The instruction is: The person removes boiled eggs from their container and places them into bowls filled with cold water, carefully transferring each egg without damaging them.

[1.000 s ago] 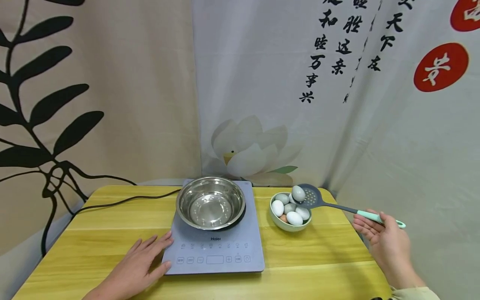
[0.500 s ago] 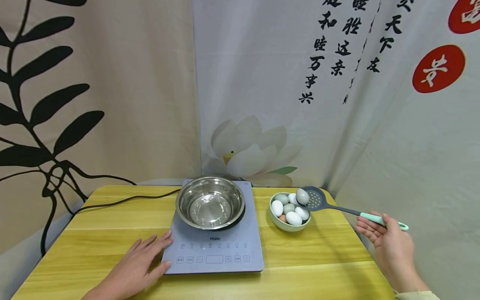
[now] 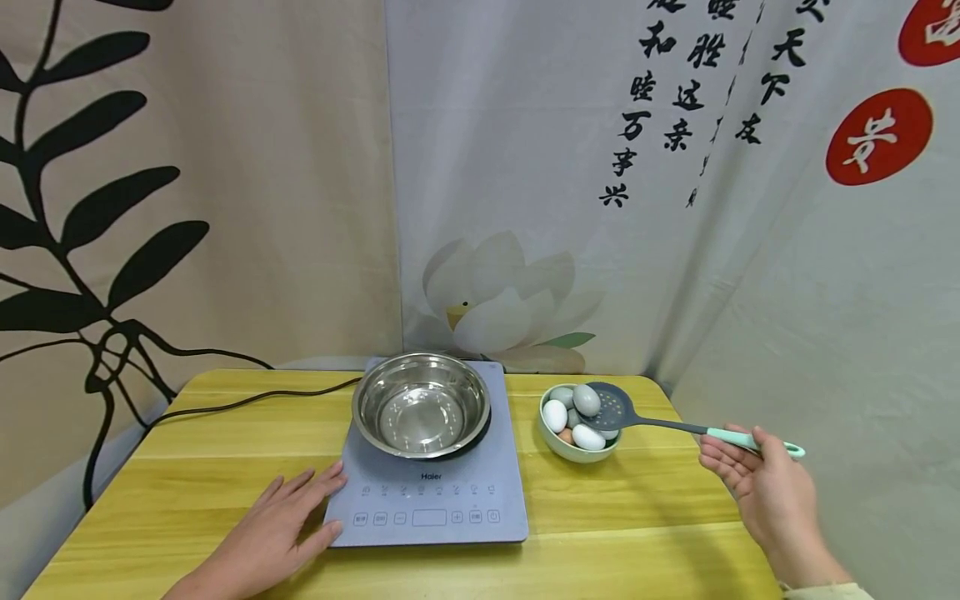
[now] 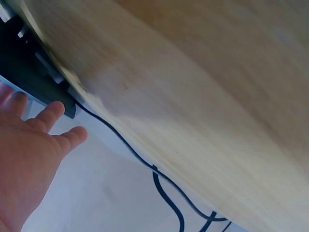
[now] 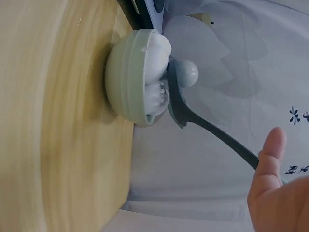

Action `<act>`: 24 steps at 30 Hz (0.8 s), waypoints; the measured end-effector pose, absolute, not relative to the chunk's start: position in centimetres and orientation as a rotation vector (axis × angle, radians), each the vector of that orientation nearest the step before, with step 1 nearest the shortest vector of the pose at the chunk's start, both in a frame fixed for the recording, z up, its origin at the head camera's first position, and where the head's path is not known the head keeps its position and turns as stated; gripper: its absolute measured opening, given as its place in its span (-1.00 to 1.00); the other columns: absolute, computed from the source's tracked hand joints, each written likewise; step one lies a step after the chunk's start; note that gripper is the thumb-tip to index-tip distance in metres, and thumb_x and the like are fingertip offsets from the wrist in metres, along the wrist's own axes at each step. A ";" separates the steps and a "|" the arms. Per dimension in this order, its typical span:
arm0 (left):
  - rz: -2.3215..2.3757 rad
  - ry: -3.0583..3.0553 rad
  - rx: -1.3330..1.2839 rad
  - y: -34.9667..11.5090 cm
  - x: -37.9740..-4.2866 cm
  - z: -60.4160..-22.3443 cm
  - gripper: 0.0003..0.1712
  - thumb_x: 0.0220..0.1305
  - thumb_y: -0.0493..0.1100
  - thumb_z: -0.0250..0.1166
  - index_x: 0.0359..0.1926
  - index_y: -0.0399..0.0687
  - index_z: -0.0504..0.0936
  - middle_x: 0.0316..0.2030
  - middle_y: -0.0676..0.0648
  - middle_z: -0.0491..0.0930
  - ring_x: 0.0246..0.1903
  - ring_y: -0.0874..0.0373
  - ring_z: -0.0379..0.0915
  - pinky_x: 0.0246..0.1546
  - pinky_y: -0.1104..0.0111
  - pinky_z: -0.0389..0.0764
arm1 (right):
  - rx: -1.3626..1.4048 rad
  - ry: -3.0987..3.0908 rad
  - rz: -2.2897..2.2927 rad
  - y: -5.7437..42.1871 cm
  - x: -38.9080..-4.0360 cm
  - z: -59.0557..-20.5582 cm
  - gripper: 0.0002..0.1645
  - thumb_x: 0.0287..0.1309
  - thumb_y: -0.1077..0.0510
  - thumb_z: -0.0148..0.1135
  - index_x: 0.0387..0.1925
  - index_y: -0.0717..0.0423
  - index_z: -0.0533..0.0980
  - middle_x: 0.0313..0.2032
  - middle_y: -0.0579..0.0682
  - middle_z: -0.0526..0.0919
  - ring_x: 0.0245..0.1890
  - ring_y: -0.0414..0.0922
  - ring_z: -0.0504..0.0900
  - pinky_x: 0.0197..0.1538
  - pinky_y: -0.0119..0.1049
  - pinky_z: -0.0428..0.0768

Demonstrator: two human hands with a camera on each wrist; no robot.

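Observation:
In the head view my right hand point(image 3: 772, 496) holds a grey slotted spoon point(image 3: 617, 408) by its mint-green handle, thumb on top and fingers beneath. A pale grey-green egg point(image 3: 587, 400) rests on the spoon's head, which sits over the light green bowl point(image 3: 573, 452). White, greyish and brown eggs fill that bowl, some hidden under the spoon. The right wrist view shows the spoon point(image 5: 222, 136) tilted over the bowl point(image 5: 126, 77), the egg point(image 5: 186, 73) on it. My left hand point(image 3: 273, 533), fingers spread, touches the left edge of the induction cooker point(image 3: 429, 537).
A stainless steel pot point(image 3: 422, 421) stands on the back of the cooker, left of the bowl. A black cord point(image 3: 255, 401) runs from the cooker across the wooden table point(image 3: 637, 533) to its left edge. A printed cloth point(image 3: 517, 167) hangs behind.
The spoon with its egg has shifted slightly right, then left and lower over the bowl, my right hand moving along. The left hand, pot and cooker stay put.

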State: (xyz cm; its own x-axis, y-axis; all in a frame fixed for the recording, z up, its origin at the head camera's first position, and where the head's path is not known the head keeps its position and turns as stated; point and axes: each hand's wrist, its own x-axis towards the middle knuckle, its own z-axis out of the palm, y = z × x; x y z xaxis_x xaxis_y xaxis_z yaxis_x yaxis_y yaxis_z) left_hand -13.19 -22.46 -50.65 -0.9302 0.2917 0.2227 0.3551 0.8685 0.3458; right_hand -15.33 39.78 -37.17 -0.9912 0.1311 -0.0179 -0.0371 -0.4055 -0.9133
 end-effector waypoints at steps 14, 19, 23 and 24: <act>-0.587 -2.883 -0.487 -22.6 -13.1 -51.0 -0.30 0.45 0.38 0.28 0.44 0.18 0.60 0.54 0.07 0.45 0.40 -0.31 0.49 0.36 -0.41 0.38 | -0.223 -2.002 1.923 34.7 -16.2 -34.3 -0.47 0.62 -0.16 0.08 0.22 0.22 0.49 -0.28 -0.08 0.87 -0.30 -0.20 0.88 -0.15 -0.30 0.84; -0.584 -2.885 -0.489 -22.5 -13.1 -50.9 -0.30 0.45 0.39 0.27 0.44 0.18 0.59 0.54 0.08 0.45 0.40 -0.30 0.49 0.37 -0.41 0.37 | -0.231 -2.090 1.743 33.6 -16.8 -33.9 -0.43 0.65 -0.11 0.03 0.28 0.29 0.49 -0.35 -0.18 0.85 -0.35 -0.24 0.87 -0.20 -0.33 0.83; -0.590 -2.870 -0.500 -22.4 -13.1 -50.8 -0.30 0.45 0.37 0.29 0.44 0.17 0.59 0.54 0.07 0.45 0.40 -0.31 0.50 0.38 -0.41 0.36 | -0.172 -2.171 1.490 33.0 -16.7 -33.9 -0.43 0.68 -0.09 -0.06 0.30 0.29 0.52 -0.31 -0.31 0.82 -0.36 -0.31 0.85 -0.22 -0.39 0.82; -0.591 -2.868 -0.501 -22.4 -13.1 -50.8 -0.30 0.45 0.37 0.29 0.44 0.17 0.59 0.54 0.07 0.45 0.40 -0.32 0.50 0.38 -0.41 0.36 | -0.139 -2.156 1.460 32.8 -16.6 -33.8 -0.45 0.69 -0.07 -0.06 0.29 0.28 0.53 -0.30 -0.31 0.82 -0.36 -0.32 0.84 -0.23 -0.41 0.81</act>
State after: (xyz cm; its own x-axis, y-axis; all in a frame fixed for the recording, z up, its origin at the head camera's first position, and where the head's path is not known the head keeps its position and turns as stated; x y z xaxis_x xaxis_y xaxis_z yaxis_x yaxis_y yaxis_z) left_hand -13.08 -22.43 -50.76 -0.9290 0.2896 0.2305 0.3571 0.8650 0.3524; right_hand -16.58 32.78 -33.83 -0.8557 0.3669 0.3649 -0.2026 0.4113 -0.8887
